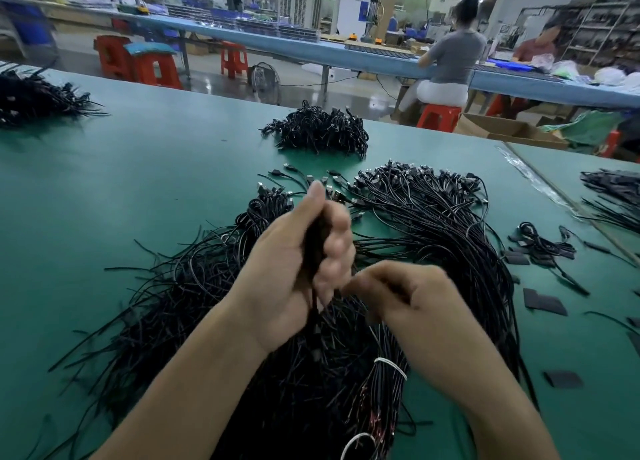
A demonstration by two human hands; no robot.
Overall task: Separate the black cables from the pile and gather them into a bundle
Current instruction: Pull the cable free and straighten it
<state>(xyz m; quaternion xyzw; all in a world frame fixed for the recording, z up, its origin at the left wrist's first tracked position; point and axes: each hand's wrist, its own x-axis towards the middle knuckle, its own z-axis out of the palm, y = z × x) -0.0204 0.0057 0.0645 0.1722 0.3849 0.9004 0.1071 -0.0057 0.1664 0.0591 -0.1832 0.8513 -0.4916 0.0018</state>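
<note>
A green table (138,189) fills the view. Across its middle, spreading from 7 o'clock round to 2 o'clock of the hands, lies the pile (433,231) of loose black cables, plug ends fanned toward 12 o'clock. A far heap (318,132) sits apart at 12 o'clock, a left heap (31,99) at 10 o'clock by the table's edge, and a right heap (613,186) at 3 o'clock. Over the pile's centre the left hand (287,269) is clenched round a bundle (313,252) of cables held upright, its tails hanging into the pile. The right hand (415,304), at 4 o'clock of the left and just beside it, is blurred with fingers curled; I cannot tell whether it grasps anything. A white band (391,366) ties one bunch at 6 o'clock. Flat black tabs (543,302) lie scattered at 3 to 4 o'clock.
</note>
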